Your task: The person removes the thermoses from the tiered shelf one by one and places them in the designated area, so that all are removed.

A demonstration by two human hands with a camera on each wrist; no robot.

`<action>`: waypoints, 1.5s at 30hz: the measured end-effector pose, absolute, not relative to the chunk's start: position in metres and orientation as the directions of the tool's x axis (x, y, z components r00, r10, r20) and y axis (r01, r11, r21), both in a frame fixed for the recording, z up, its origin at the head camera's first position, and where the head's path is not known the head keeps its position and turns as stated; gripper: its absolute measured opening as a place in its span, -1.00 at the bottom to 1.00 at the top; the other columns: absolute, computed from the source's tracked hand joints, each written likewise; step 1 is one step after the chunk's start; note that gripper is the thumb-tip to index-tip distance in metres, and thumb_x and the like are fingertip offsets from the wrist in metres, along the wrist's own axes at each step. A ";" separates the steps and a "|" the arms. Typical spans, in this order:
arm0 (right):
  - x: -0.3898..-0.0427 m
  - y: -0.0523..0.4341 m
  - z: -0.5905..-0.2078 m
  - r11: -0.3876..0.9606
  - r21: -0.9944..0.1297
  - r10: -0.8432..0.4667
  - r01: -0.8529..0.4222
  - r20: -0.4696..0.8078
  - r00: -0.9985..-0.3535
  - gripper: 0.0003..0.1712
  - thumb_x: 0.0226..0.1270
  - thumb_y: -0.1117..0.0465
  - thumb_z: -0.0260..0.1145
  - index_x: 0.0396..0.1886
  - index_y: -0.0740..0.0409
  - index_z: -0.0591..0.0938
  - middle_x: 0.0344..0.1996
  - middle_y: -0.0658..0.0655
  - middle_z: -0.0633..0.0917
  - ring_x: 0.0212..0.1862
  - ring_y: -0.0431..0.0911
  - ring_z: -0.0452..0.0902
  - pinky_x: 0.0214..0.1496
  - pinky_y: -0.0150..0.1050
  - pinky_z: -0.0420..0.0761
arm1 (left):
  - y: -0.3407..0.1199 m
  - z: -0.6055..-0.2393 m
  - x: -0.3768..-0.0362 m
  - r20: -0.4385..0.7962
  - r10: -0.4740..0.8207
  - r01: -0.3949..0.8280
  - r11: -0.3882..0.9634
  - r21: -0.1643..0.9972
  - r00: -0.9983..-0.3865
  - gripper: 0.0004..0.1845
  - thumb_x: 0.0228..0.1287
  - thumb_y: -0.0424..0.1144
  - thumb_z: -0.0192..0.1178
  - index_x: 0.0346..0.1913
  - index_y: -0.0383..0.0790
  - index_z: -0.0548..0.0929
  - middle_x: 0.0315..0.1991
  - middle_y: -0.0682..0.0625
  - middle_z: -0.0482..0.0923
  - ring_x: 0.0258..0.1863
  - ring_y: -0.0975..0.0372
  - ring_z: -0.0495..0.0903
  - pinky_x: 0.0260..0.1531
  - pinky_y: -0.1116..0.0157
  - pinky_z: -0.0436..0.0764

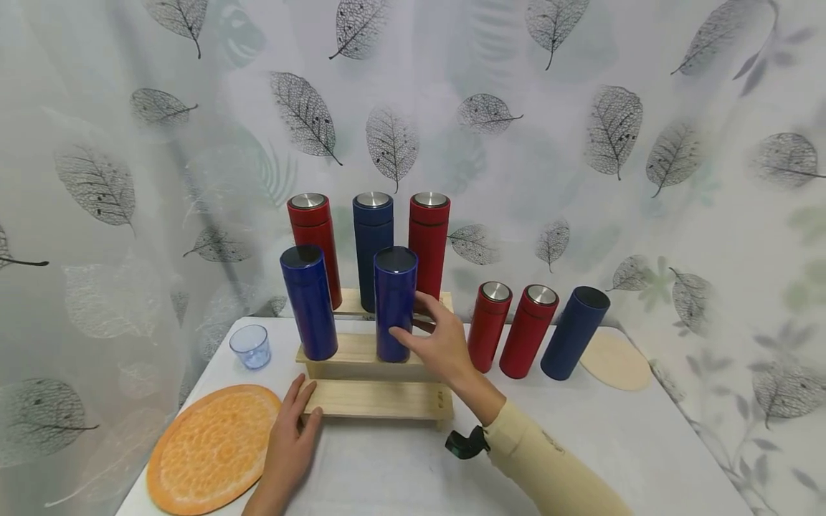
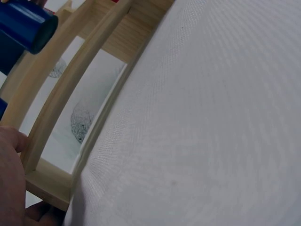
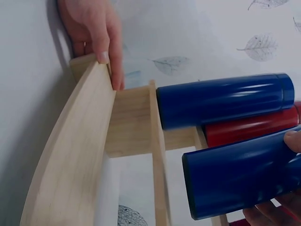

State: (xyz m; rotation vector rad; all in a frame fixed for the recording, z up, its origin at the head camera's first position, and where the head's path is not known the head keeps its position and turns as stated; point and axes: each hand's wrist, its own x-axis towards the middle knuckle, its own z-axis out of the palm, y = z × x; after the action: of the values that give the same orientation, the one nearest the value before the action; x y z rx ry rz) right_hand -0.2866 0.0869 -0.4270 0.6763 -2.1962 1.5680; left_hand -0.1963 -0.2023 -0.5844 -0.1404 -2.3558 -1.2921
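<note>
On wooden rack [image 1: 361, 350], glossy blue flask [image 1: 394, 304]

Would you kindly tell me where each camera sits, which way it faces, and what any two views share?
Head: above the table, looking forward and down at the stepped rack of flasks; both hands and a sleeve show.
Left wrist: low at the tablecloth, looking along the rack's frame; part of the left hand shows.
Right wrist: low beside the rack, facing the left hand; right fingertips hold a blue flask.
Shared: all three show the rack and this blue flask.
</note>
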 end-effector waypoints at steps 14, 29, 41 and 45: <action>-0.276 0.122 -0.424 0.300 -0.774 -0.142 -0.557 0.541 -0.829 -0.22 0.28 0.17 0.69 0.47 0.08 0.61 0.24 0.09 0.75 0.21 0.03 0.73 0.18 0.00 0.71 | -0.203 -0.588 -0.193 0.407 -0.129 0.275 0.553 0.787 -0.904 -0.48 0.65 -0.24 0.24 0.53 -0.33 0.53 0.66 -0.24 0.23 0.61 -0.22 0.18 0.33 0.67 -0.04; -0.271 0.155 -0.421 0.353 -0.756 -0.071 -0.551 0.566 -0.821 -0.22 0.30 0.19 0.68 0.48 0.17 0.60 0.24 0.20 0.75 0.15 0.18 0.77 0.11 0.16 0.72 | -0.200 -0.586 -0.196 0.433 -0.121 0.306 0.544 0.781 -0.893 -0.48 0.62 -0.30 0.26 0.52 -0.36 0.53 0.66 -0.26 0.24 0.60 -0.23 0.19 0.34 0.67 -0.03; -0.265 0.178 -0.421 0.378 -0.763 -0.038 -0.525 0.554 -0.832 -0.21 0.28 0.22 0.68 0.47 0.20 0.59 0.17 0.24 0.78 0.12 0.17 0.78 0.12 0.06 0.72 | -0.201 -0.585 -0.198 0.447 -0.116 0.321 0.540 0.778 -0.887 -0.48 0.61 -0.32 0.27 0.52 -0.37 0.53 0.65 -0.27 0.25 0.59 -0.22 0.21 0.33 0.69 0.00; -0.265 0.184 -0.420 0.400 -0.759 -0.023 -0.514 0.552 -0.833 -0.22 0.28 0.20 0.69 0.46 0.19 0.60 0.16 0.23 0.78 0.11 0.16 0.78 0.12 0.07 0.72 | -0.203 -0.584 -0.199 0.451 -0.120 0.321 0.546 0.774 -0.884 -0.48 0.61 -0.31 0.27 0.52 -0.36 0.53 0.66 -0.24 0.24 0.59 -0.21 0.22 0.32 0.69 0.01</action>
State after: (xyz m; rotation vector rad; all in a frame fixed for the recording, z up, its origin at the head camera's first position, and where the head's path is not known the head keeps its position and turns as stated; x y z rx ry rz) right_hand -0.2645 0.1841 -0.4202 0.4583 -2.2027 1.4305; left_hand -0.1994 -0.2026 -0.5844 -0.1623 -2.3284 -1.2983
